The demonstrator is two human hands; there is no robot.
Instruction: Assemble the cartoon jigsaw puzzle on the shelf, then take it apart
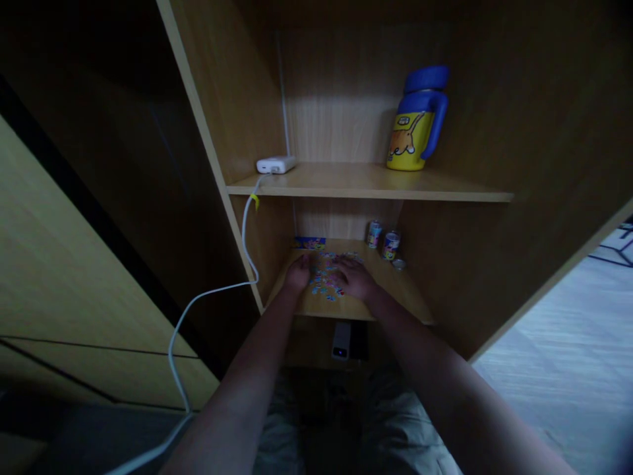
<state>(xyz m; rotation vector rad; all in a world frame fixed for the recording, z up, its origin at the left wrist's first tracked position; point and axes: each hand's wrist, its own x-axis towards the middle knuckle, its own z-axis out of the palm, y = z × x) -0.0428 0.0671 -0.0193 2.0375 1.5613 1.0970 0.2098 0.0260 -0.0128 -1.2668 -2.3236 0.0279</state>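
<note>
Small colourful jigsaw pieces (322,282) lie scattered on the lower shelf board. My left hand (297,272) rests on its edge at the left side of the pieces, its fingers stretched forward and holding nothing that I can see. Over the right part of the pieces lies my right hand (353,277), palm down, fingers apart and touching the pieces or the board. Behind the hands a blue printed picture strip (310,243) leans at the back left. Two small printed cans, a rear can (374,234) and a front can (390,245), stand to the right, beside a round lid (398,264).
Above the hands runs an upper shelf (341,178) with a white charger-like box (275,165) and a blue and yellow jug (414,125). A white cable (198,297) hangs down on the left. Below sits a pale rectangular device (341,340). Side walls enclose the shelves.
</note>
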